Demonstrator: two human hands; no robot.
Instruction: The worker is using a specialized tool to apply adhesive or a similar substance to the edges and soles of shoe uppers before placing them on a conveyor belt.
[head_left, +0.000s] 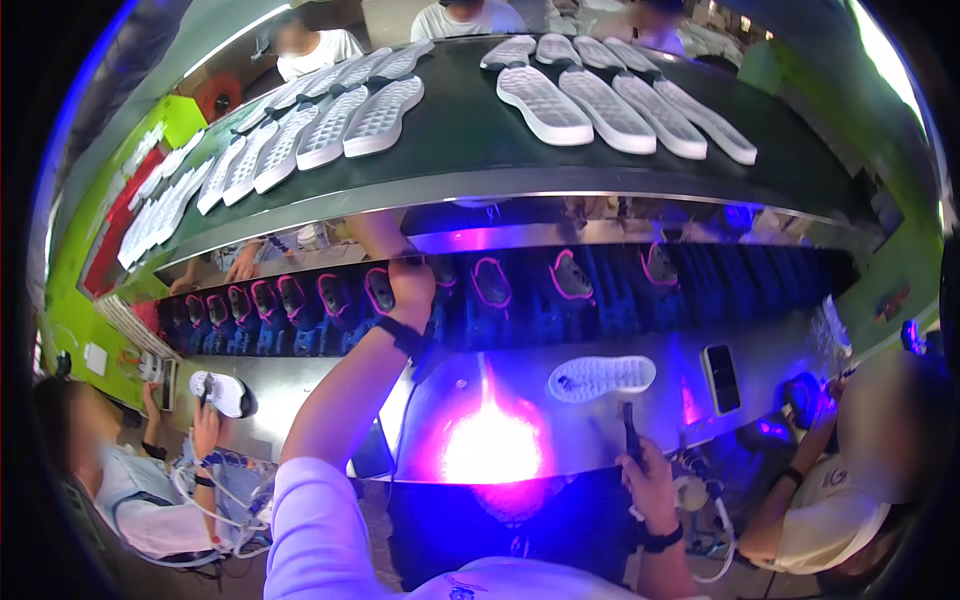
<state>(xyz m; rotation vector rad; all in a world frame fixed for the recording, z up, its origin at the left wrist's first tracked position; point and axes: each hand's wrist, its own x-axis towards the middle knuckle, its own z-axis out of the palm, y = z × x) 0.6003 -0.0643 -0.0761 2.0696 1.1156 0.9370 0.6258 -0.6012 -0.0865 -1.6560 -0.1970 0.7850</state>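
My left hand (pixel 410 285) reaches forward into a row of dark shoe uppers with pink edging. It is among them, just right of one upper (pixel 379 290); its fingers are hidden, so what it grips, if anything, cannot be made out. Close to my body on the right, my right hand (pixel 652 482) is closed around a slim dark-handled tool (pixel 631 432) pointing away from me. Just beyond the tool's tip, a white shoe sole (pixel 602 379) lies flat on the metal table (pixel 530 375). Both wrists wear dark bands.
White soles (pixel 545 105) line the green conveyor belt (pixel 450 120) beyond the shoe rack. A phone (pixel 721 380) lies right of the sole. Bright pink-violet light (pixel 490 445) glares before me. People work on both sides; the left one (pixel 150 510) handles a white shoe (pixel 222 393).
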